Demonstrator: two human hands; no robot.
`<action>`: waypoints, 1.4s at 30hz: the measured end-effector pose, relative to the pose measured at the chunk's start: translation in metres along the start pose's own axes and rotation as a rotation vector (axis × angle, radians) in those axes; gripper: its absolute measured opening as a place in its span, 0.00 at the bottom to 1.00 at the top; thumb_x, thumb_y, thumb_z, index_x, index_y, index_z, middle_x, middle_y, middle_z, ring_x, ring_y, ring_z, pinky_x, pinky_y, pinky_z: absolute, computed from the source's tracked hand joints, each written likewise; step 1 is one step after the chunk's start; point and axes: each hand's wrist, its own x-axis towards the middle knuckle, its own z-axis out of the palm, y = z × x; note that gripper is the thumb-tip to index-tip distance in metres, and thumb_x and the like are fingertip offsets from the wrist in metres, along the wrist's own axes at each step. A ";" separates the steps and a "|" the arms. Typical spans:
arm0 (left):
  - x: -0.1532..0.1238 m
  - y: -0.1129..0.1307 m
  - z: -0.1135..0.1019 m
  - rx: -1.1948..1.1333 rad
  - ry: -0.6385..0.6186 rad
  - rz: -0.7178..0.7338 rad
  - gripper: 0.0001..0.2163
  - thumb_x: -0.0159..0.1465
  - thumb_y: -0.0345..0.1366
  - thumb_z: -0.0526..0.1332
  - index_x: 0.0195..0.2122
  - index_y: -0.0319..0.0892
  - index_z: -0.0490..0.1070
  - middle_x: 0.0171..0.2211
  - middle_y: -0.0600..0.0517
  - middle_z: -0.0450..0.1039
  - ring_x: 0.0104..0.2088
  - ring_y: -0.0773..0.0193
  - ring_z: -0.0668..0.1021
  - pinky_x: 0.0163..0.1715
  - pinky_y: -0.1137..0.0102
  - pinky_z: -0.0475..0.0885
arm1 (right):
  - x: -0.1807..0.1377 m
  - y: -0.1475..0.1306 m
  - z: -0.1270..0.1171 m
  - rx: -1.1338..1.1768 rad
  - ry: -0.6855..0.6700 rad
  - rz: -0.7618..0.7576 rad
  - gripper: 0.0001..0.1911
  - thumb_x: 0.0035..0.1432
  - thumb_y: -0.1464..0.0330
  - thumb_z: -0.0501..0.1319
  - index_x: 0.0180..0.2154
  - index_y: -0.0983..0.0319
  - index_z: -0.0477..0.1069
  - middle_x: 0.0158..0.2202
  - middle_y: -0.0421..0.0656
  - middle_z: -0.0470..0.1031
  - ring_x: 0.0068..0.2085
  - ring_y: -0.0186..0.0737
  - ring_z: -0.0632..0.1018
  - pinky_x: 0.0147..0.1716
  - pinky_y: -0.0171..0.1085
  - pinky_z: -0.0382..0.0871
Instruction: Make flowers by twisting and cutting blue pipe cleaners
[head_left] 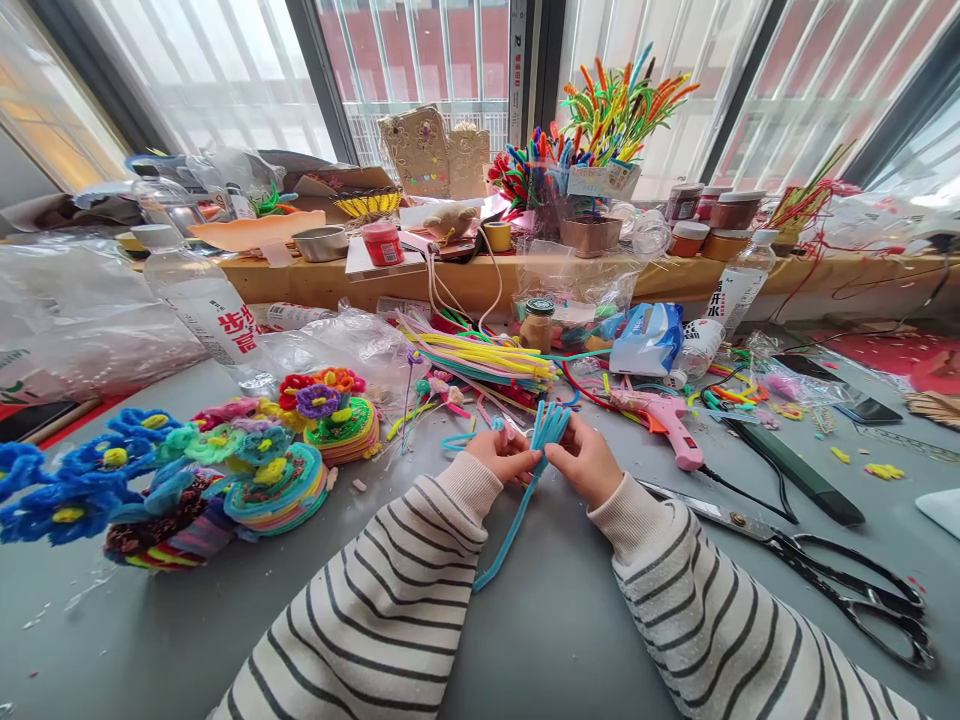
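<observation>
Between my two hands is a small bundle of light blue pipe cleaners [550,428], its looped or bunched ends fanned upward. One long blue stem hangs down from it toward the table. My left hand [501,455] pinches the bundle low on its left side, fingers closed. From the right, my right hand [586,460] grips the bundle with thumb and fingers pressed together. Another curl of blue pipe cleaner [456,441] shows just left of my left hand. Some fingers of both hands are hidden behind the bundle.
Pipe-cleaner flowers in pots [270,485] stand at the left. Large scissors [817,570] and a pink glue gun [667,420] with its cord lie at the right. A pile of loose pipe cleaners [480,355] and a small jar [537,325] are behind my hands.
</observation>
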 end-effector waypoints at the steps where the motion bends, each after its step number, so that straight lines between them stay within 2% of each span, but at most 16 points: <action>1: 0.000 0.000 0.000 0.003 0.006 -0.002 0.13 0.36 0.37 0.65 0.16 0.37 0.61 0.09 0.59 0.64 0.13 0.74 0.68 0.16 0.78 0.64 | 0.000 -0.001 0.000 0.025 -0.004 -0.004 0.10 0.38 0.71 0.55 0.29 0.63 0.62 0.26 0.41 0.68 0.28 0.36 0.70 0.29 0.37 0.65; 5: 0.002 -0.001 -0.003 0.003 -0.005 0.016 0.13 0.36 0.37 0.65 0.16 0.37 0.62 0.10 0.58 0.64 0.13 0.74 0.68 0.17 0.78 0.64 | 0.001 -0.003 0.000 0.138 0.005 0.010 0.09 0.38 0.69 0.57 0.28 0.63 0.63 0.24 0.39 0.68 0.24 0.32 0.68 0.23 0.32 0.63; 8: 0.002 0.000 -0.004 -0.029 -0.025 0.015 0.13 0.37 0.39 0.64 0.17 0.37 0.62 0.11 0.57 0.65 0.14 0.74 0.68 0.18 0.77 0.65 | 0.001 -0.004 -0.001 0.217 -0.020 0.056 0.08 0.40 0.67 0.58 0.26 0.64 0.64 0.18 0.36 0.65 0.19 0.28 0.65 0.16 0.29 0.58; 11: 0.001 0.002 -0.004 0.001 -0.031 0.026 0.13 0.38 0.40 0.63 0.18 0.37 0.64 0.11 0.57 0.65 0.15 0.74 0.68 0.18 0.77 0.65 | 0.002 -0.005 -0.001 0.316 -0.048 0.123 0.09 0.40 0.65 0.59 0.24 0.64 0.65 0.14 0.35 0.63 0.17 0.27 0.64 0.15 0.29 0.57; 15: -0.001 0.003 -0.005 0.100 -0.043 0.062 0.13 0.39 0.42 0.63 0.14 0.35 0.65 0.09 0.56 0.63 0.14 0.74 0.67 0.19 0.77 0.64 | 0.001 -0.008 -0.001 0.427 -0.055 0.216 0.11 0.38 0.63 0.61 0.19 0.65 0.66 0.13 0.35 0.63 0.17 0.27 0.66 0.16 0.28 0.58; 20: -0.004 0.005 -0.005 0.090 -0.114 0.016 0.14 0.37 0.42 0.63 0.12 0.35 0.64 0.10 0.55 0.64 0.14 0.74 0.67 0.19 0.76 0.64 | 0.000 -0.009 -0.002 0.396 -0.097 0.234 0.13 0.37 0.63 0.62 0.15 0.66 0.65 0.10 0.35 0.61 0.14 0.25 0.63 0.13 0.28 0.55; 27: -0.005 0.005 -0.006 0.105 -0.177 -0.019 0.13 0.37 0.41 0.64 0.11 0.36 0.64 0.09 0.56 0.63 0.14 0.73 0.67 0.19 0.76 0.62 | -0.001 -0.008 -0.003 0.353 -0.109 0.178 0.11 0.39 0.64 0.61 0.21 0.66 0.69 0.12 0.35 0.63 0.14 0.25 0.62 0.14 0.29 0.54; 32: -0.006 0.002 -0.011 0.167 -0.249 0.055 0.09 0.42 0.39 0.62 0.19 0.36 0.71 0.12 0.55 0.64 0.14 0.74 0.64 0.17 0.76 0.59 | -0.002 -0.010 -0.005 0.329 -0.153 0.175 0.10 0.37 0.65 0.63 0.21 0.66 0.70 0.14 0.37 0.67 0.15 0.25 0.63 0.15 0.29 0.55; 36: -0.008 0.005 -0.013 0.161 -0.294 0.090 0.09 0.44 0.39 0.61 0.19 0.37 0.72 0.12 0.55 0.63 0.14 0.75 0.63 0.16 0.77 0.57 | 0.000 -0.011 -0.004 0.434 -0.080 0.270 0.11 0.35 0.65 0.64 0.18 0.67 0.68 0.13 0.36 0.66 0.15 0.26 0.64 0.14 0.29 0.56; 39: -0.006 0.007 -0.012 -0.086 -0.231 0.071 0.11 0.43 0.42 0.61 0.17 0.37 0.70 0.11 0.56 0.61 0.13 0.76 0.63 0.16 0.77 0.57 | 0.002 -0.013 -0.006 0.599 0.038 0.335 0.11 0.32 0.66 0.65 0.20 0.66 0.67 0.15 0.36 0.67 0.16 0.26 0.66 0.15 0.28 0.60; 42: -0.001 0.005 -0.011 -0.337 -0.172 0.005 0.12 0.37 0.39 0.65 0.20 0.37 0.70 0.17 0.54 0.68 0.16 0.75 0.67 0.20 0.76 0.62 | 0.003 -0.015 -0.008 0.668 0.169 0.315 0.12 0.31 0.67 0.66 0.23 0.64 0.67 0.18 0.35 0.68 0.18 0.26 0.68 0.17 0.27 0.63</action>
